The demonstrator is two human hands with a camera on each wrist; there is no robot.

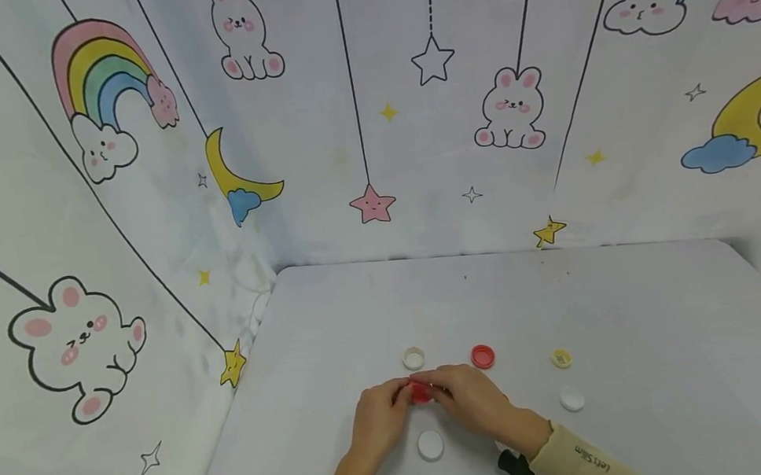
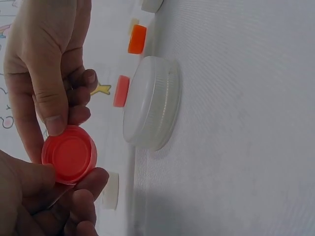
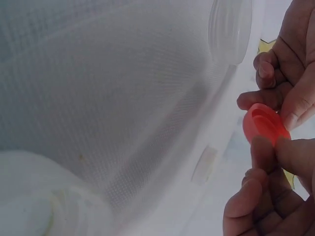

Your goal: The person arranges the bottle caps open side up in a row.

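Note:
A red plastic bottle cap (image 2: 73, 153) is held between my two hands above the table, its hollow side showing a raised inner ring. My left hand (image 1: 379, 416) pinches its left side between thumb and fingers. From the right, my right hand (image 1: 470, 398) pinches the edge with thumb and fingers. In the right wrist view the cap (image 3: 266, 124) appears tilted, with fingertips of both hands on its rim. A white cap (image 1: 430, 445) lies just below the hands. Near my right hand is an orange cap (image 2: 137, 39), mostly hidden by that hand in the head view.
Beyond the hands lie a cream-white cap (image 1: 413, 358) and another red cap (image 1: 483, 356). To the right are a yellow cap (image 1: 562, 358) and a white cap (image 1: 571, 399). Another whitish cap (image 3: 34, 201) sits close under my right wrist. A patterned cloth stands behind the white table (image 1: 616, 296).

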